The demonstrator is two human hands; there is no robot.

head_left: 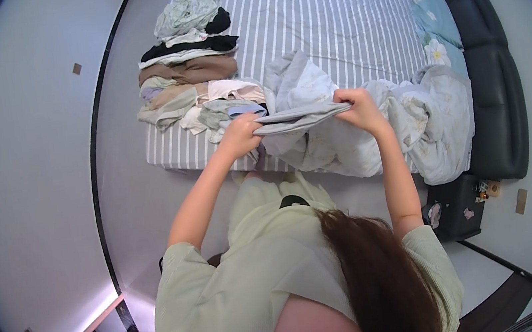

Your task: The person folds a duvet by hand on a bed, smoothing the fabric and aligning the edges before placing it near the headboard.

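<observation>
My left hand [240,136] and my right hand [357,108] each grip one end of a pale grey folded cloth [300,118], stretched flat between them over the near edge of the bed [340,15]. Under the cloth lies a crumpled pale blue sheet [299,84]. Just beyond my left hand sits a loose heap of light garments [224,104].
A stack of folded clothes [188,58] in beige, black, white and mint runs along the bed's left side. A rumpled white duvet [421,122] hangs off the right corner. A dark headboard [488,69] is at right, a dark bedside box [453,208] below it.
</observation>
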